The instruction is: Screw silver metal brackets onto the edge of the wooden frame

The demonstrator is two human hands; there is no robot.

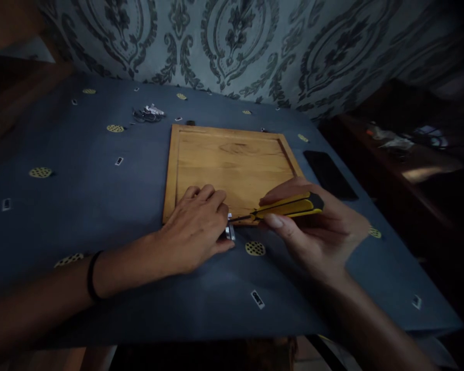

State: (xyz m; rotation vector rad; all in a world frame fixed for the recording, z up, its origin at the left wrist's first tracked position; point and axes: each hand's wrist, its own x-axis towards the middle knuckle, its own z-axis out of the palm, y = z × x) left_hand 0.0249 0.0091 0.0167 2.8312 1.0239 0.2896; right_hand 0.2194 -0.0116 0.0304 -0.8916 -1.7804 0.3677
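A wooden panel with a raised frame (232, 165) lies on the blue tablecloth. At its near edge my left hand (199, 224) is closed around a small shiny metal piece (230, 232), which pokes out past the fingertips. Most of that piece is hidden by the hand, so its kind is unclear. My right hand (317, 226) grips a screwdriver with a yellow and black handle (288, 207). Its thin shaft points left, and the tip reaches the metal piece beside my left fingers.
A black phone (330, 175) lies right of the panel. Several small metal parts and a coiled dark cord (149, 113) sit at the back left. A small dark object (191, 123) is just behind the panel. Patterned wallpaper (235, 46) rises behind the table.
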